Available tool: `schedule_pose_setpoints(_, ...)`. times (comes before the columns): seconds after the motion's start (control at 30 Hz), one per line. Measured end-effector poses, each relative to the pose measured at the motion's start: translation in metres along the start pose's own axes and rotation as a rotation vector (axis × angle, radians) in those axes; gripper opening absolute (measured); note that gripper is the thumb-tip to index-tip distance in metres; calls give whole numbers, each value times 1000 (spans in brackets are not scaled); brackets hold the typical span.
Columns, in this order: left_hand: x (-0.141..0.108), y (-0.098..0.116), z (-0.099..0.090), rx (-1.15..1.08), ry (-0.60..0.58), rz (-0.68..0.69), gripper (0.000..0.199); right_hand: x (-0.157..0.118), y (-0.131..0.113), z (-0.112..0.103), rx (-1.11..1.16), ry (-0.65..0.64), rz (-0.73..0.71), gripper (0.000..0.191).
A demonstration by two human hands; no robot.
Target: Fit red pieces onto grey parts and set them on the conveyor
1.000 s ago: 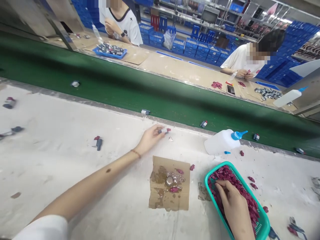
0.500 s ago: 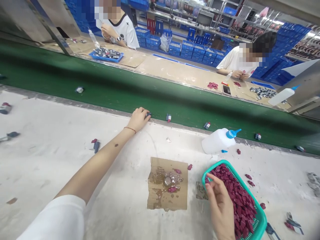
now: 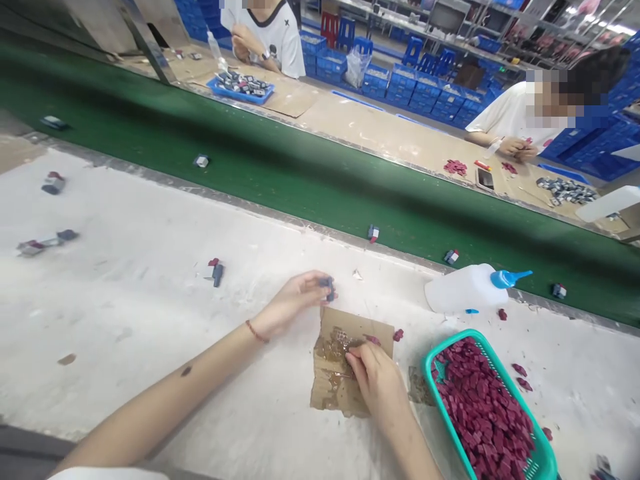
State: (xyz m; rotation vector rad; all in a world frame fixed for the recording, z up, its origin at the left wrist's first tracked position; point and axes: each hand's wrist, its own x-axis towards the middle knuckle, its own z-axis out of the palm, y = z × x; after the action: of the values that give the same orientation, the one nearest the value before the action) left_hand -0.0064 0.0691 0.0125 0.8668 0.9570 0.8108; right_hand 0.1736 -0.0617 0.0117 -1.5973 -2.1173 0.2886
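Note:
My left hand (image 3: 305,293) is closed around a small dark blue-grey plastic part (image 3: 327,289), held just above the far edge of a piece of cardboard (image 3: 327,397). Wet, clear glue (image 3: 333,347) is spread on that cardboard. Over it, my right hand (image 3: 375,373) is pinched, its fingertips down at the glue. They hide what they hold; a small maroon piece was between them a moment earlier. One maroon piece (image 3: 373,340) lies on the cardboard beside the fingers. To the right stands a green basket (image 3: 543,443) full of maroon pieces (image 3: 485,400).
A white bottle with blue nozzle (image 3: 463,288) lies beyond the basket. Behind it runs a green conveyor belt (image 3: 280,180) carrying several blue-grey parts (image 3: 373,233). More parts (image 3: 216,272) lie on the white table at left. Two people sit across the belt, near a blue tray (image 3: 240,93).
My left hand has lifted a blue-grey part from the belt's edge and brought it toward me. My right hand has moved left from the basket to the cardboard. The view has shifted.

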Motion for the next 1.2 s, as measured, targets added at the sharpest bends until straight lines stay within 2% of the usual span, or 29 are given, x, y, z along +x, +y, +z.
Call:
schedule_pose_setpoints(0.17, -34, -9, 5, -47, -1, -98, 33, -2, 5, -3, -94, -10, -18, 42)
schedule_pose_setpoints(0.33, -45, -18, 9, -185, -70, -233, 40, -4, -3, -7, 46, -86, 70, 39)
schedule_pose_setpoints(0.4, -47, -23, 8, -240, -104, -258, 40, -4, -4, -7, 209, -91, 172, 35)
schedule_pose_setpoints(0.47, -48, -27, 6, -281, -150, -294, 41, -5, -3, -8, 440, -63, 346, 30)
schedule_pose_setpoints(0.57, -49, -29, 3, -294, -214, -323, 46, -7, -1, -10, 739, 73, 614, 29)
schedule_pose_setpoints(0.63, -49, -29, 3, -244, -226, -304, 46, -7, 0, -12, 838, 157, 695, 30)
schedule_pose_setpoints(0.9, -56, -38, 12, 26, -264, -122, 45, 5, -12, -9, 951, 327, 642, 33)
schedule_pose_setpoints(1.07, -60, -49, 13, 106, -254, -67, 45, 13, -18, -6, 949, 296, 658, 33)
schedule_pose_setpoints(1.2, -59, -50, 13, 160, -264, -29, 46, 16, -21, -2, 961, 274, 672, 32)
